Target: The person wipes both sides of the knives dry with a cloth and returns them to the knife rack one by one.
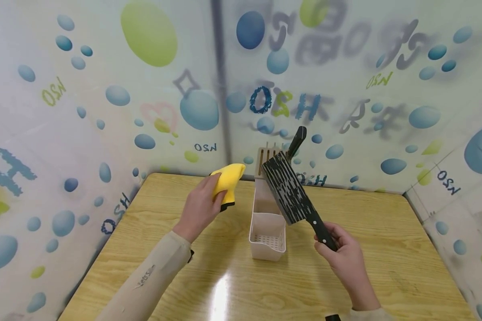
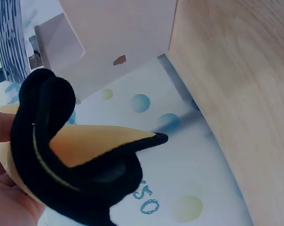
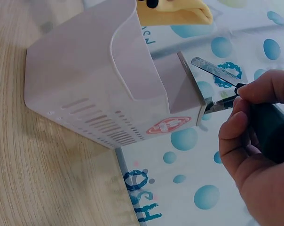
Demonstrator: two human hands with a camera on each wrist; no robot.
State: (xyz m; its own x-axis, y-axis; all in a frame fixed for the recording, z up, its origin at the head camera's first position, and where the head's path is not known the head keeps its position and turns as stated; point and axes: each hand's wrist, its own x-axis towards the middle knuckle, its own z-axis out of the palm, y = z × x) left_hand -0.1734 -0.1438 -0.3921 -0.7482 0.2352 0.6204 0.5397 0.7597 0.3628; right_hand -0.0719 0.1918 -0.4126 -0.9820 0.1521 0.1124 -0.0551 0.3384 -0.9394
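My left hand (image 1: 201, 200) grips a folded yellow cloth (image 1: 229, 178) with black edging, held left of the knife holder. In the left wrist view the cloth's black edge (image 2: 104, 188) bulges out in folds beyond the fingers. My right hand (image 1: 343, 254) holds a cleaver (image 1: 291, 189) by its black riveted handle, the dark streaked blade tilted up and to the left. The blade overlaps part of the pale knife holder (image 1: 267, 249) in the head view. Another black-handled knife (image 1: 297, 140) stands in the holder's slotted rear part.
The holder has an open basket at its front and a red and white sticker (image 3: 169, 125) on its side. It stands on a wood-grain table (image 1: 176, 285). Behind and beside the table hang sheets (image 1: 144, 111) printed with bubbles. A dark object (image 1: 332, 317) shows at the bottom edge.
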